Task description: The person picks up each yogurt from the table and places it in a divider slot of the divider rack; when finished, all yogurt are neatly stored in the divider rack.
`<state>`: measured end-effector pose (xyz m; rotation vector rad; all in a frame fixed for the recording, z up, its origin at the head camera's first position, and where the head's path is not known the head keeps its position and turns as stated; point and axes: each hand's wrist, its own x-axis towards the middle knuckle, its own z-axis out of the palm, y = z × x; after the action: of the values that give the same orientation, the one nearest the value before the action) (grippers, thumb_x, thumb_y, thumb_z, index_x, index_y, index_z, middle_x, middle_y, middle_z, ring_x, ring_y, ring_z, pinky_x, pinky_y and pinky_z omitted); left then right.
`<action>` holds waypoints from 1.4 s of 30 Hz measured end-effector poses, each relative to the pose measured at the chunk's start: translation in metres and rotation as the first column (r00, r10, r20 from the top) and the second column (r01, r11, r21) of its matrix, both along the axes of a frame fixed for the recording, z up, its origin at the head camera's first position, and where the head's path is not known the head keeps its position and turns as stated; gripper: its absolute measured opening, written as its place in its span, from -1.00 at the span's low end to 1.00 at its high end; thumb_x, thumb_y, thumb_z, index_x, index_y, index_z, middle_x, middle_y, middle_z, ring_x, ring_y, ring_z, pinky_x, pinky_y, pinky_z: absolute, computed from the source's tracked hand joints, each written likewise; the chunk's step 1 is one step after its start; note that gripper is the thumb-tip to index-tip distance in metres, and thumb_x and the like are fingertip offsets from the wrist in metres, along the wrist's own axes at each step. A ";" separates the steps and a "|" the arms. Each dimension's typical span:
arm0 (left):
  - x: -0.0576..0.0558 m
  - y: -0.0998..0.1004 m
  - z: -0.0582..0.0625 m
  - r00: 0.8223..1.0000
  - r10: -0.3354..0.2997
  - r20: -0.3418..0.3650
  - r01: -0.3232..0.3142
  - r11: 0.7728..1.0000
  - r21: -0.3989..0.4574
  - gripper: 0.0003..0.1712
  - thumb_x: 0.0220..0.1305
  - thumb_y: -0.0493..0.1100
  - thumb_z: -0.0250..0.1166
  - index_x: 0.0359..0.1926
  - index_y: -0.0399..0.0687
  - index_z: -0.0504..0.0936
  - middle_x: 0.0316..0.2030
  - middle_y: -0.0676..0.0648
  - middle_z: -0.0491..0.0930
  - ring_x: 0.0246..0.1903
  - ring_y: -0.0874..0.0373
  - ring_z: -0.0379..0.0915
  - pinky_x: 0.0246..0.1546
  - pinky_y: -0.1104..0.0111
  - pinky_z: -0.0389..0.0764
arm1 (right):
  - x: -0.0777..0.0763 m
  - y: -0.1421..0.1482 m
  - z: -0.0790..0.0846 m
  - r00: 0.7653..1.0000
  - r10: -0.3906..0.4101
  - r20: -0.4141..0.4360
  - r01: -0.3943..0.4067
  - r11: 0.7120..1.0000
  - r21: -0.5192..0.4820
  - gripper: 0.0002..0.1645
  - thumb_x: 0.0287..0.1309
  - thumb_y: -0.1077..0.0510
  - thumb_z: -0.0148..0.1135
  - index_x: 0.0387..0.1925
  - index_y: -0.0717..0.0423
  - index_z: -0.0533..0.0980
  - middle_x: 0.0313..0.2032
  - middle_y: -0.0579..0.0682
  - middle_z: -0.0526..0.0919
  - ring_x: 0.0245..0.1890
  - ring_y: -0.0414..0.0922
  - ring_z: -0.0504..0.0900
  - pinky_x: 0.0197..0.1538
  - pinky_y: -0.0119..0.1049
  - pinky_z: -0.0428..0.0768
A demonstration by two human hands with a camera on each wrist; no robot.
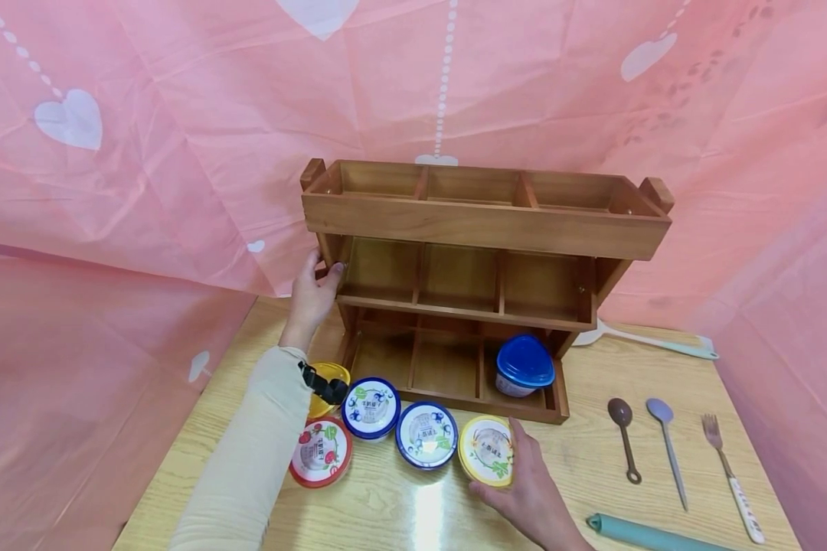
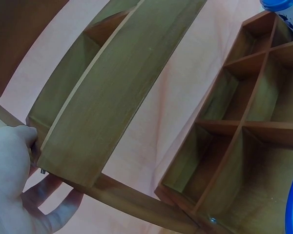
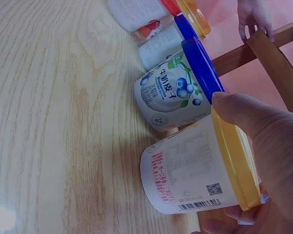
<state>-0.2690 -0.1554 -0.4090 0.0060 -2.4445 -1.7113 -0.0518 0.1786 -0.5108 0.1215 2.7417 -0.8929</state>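
A three-tier wooden rack [image 1: 485, 228] with divided compartments stands at the back of the table. My left hand [image 1: 310, 302] grips the left end of its middle tier; in the left wrist view, fingers curl below the tier. At the front, my right hand [image 1: 532, 490] holds a yellow-lidded cup [image 1: 485, 451] by its lid, thumb on one side and fingers on the other. In the right wrist view this cup [image 3: 188, 170] stands upright on the table beside a blue-lidded blueberry cup [image 3: 173, 90]. Another blue-lidded cup [image 1: 524, 363] sits tilted in the bottom tier's right compartment.
Left of the held cup are two blue-lidded cups, the left one [image 1: 371, 408] nearer the rack, a red-lidded cup [image 1: 321, 453] and another yellow-lidded cup [image 1: 327, 375] partly behind my left wrist. To the right lie a brown spoon [image 1: 621, 417], grey spoon [image 1: 661, 413], fork [image 1: 730, 474], spatula [image 1: 634, 334] and teal roll [image 1: 648, 533].
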 end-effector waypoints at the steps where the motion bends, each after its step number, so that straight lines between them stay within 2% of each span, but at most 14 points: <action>1: 0.000 0.000 0.000 1.000 0.001 0.000 -0.001 1.000 -0.001 -0.41 0.49 -0.04 0.08 0.46 0.05 0.20 0.38 -0.22 0.29 0.28 -0.18 0.38 0.21 -0.02 0.53 | 0.000 0.000 0.000 1.000 -0.003 0.003 0.003 1.000 0.002 0.52 -0.23 -0.37 0.53 0.50 0.25 -0.11 0.35 0.38 0.20 0.25 0.26 0.39 0.24 0.25 0.44; 11: 0.001 0.000 0.000 1.000 0.007 0.013 -0.007 1.000 0.001 -0.42 0.49 -0.03 0.07 0.46 0.07 0.20 0.39 -0.22 0.29 0.29 -0.17 0.37 0.20 -0.02 0.53 | -0.001 0.000 -0.004 0.999 -0.027 0.026 0.027 1.000 -0.010 0.54 -0.25 -0.37 0.54 0.50 0.24 -0.14 0.33 0.39 0.20 0.20 0.22 0.42 0.21 0.25 0.46; 24: 0.002 0.001 0.001 1.000 0.002 0.007 -0.002 1.000 -0.011 -0.41 0.49 0.00 0.07 0.46 0.08 0.20 0.39 -0.19 0.29 0.30 -0.16 0.34 0.20 -0.04 0.52 | -0.002 0.002 -0.006 0.998 -0.043 0.037 0.044 0.998 -0.035 0.51 -0.27 -0.37 0.55 0.49 0.22 -0.09 0.36 0.38 0.18 0.25 0.25 0.38 0.25 0.26 0.42; 42: 0.002 0.002 0.002 1.000 0.012 0.003 -0.012 1.000 -0.001 -0.43 0.49 -0.04 0.08 0.45 0.07 0.22 0.38 -0.21 0.31 0.28 -0.18 0.38 0.19 -0.04 0.53 | 0.002 0.001 -0.006 0.997 -0.072 0.012 0.073 0.996 -0.056 0.49 -0.27 -0.31 0.59 0.48 0.25 -0.06 0.34 0.38 0.22 0.25 0.26 0.38 0.26 0.25 0.41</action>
<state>-0.2667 -0.1538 -0.4075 0.0236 -2.4430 -1.7063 -0.0499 0.1799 -0.5164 0.2156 2.7152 -0.9855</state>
